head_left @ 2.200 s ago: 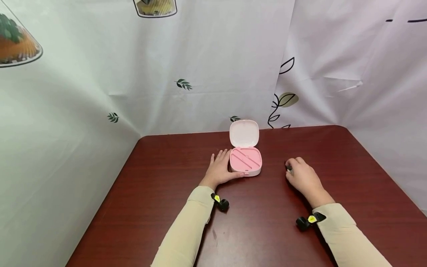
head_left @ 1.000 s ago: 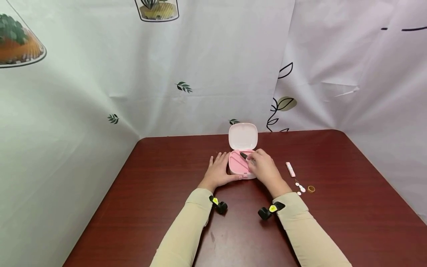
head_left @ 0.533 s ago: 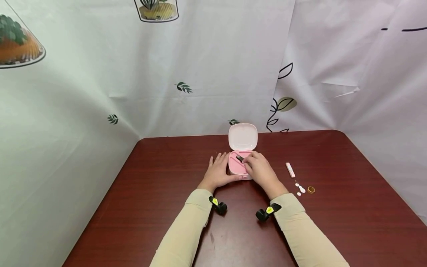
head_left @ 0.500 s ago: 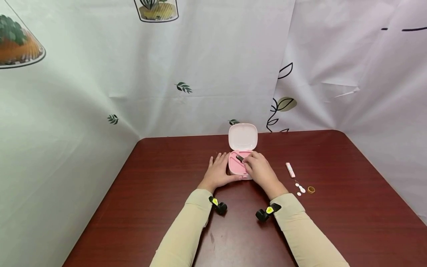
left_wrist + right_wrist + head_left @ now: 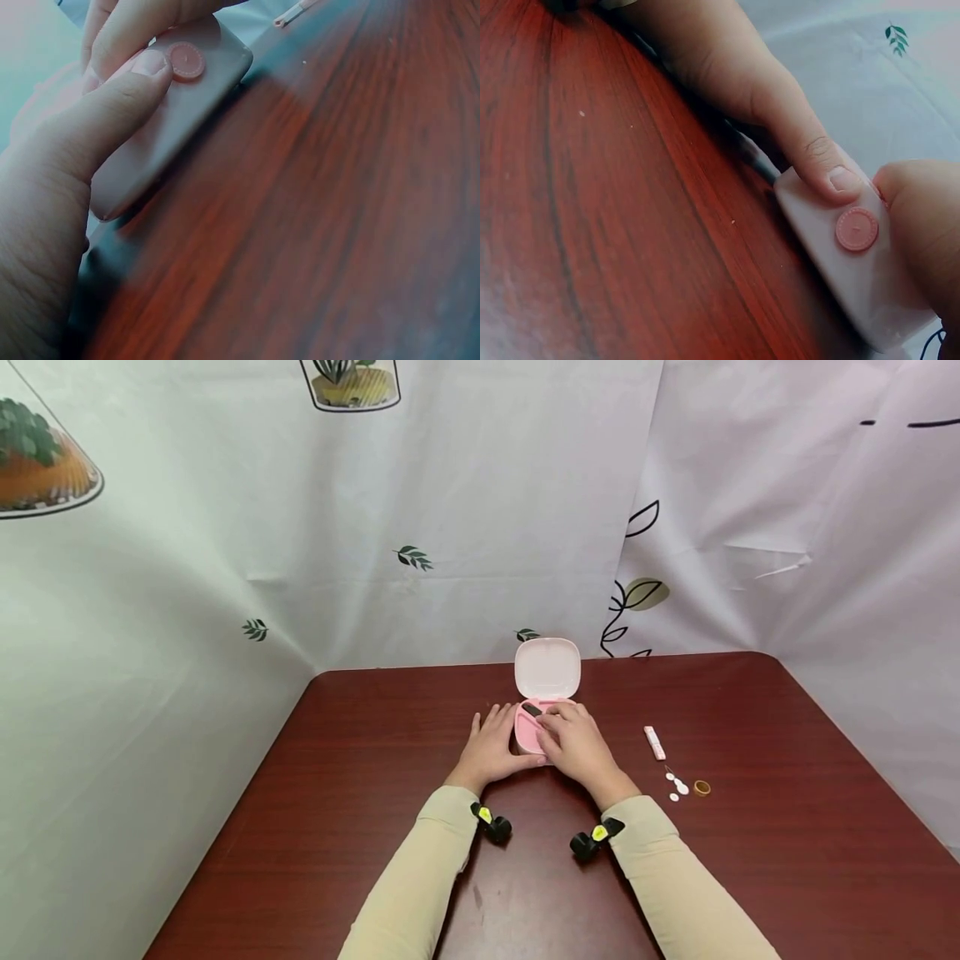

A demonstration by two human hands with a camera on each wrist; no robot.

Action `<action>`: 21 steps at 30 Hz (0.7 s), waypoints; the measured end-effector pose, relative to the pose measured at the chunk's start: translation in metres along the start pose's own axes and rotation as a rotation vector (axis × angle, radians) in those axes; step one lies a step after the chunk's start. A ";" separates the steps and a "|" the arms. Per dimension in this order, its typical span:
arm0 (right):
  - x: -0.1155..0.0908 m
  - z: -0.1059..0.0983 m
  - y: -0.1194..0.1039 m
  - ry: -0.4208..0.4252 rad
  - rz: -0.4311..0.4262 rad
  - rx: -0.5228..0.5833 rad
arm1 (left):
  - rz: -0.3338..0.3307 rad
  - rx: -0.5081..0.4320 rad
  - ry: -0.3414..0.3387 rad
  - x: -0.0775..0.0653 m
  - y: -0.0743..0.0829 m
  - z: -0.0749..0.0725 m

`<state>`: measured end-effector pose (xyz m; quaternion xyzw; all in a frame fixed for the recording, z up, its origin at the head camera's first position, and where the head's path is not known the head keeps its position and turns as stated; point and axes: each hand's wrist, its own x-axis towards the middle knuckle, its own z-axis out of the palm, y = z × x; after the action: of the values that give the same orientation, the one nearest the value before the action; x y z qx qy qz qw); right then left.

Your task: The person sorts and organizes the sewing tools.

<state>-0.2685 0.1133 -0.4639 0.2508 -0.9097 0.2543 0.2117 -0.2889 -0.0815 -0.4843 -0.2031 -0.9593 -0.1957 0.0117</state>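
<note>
A small white box (image 5: 135, 161) with a pink inner tray (image 5: 528, 740) stands towards the table's back, its white lid (image 5: 547, 668) raised. My left hand (image 5: 491, 749) rests against its left side with fingers spread and straight; the thumb lies on the front wall beside a round pink button (image 5: 187, 61). Over the tray, my right hand (image 5: 579, 745) pinches a slim dark object (image 5: 531, 709), whose far end points to the tray's back left corner. The rest of that object is hidden by the fingers, and I cannot tell its kind.
On the dark red table (image 5: 360, 827), right of the box, lie a slim pink-and-white stick (image 5: 655, 742), several small white discs (image 5: 681, 787) and a gold ring (image 5: 702, 787). A printed white cloth (image 5: 480, 510) hangs behind and beside the table.
My right hand has come from the table's right side to the box with the dark object, then shifted slightly left over the tray. The left hand stays at the box.
</note>
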 end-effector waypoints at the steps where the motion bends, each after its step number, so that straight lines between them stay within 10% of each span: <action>1: 0.000 0.000 0.000 -0.001 0.001 -0.003 | 0.000 0.001 0.001 0.000 0.000 0.000; 21: -0.009 -0.005 0.014 0.179 -0.053 0.032 | -0.006 -0.016 0.014 -0.001 -0.001 0.001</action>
<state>-0.2683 0.1295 -0.4696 0.2542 -0.8760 0.2847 0.2948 -0.2886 -0.0823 -0.4852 -0.1988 -0.9583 -0.2047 0.0161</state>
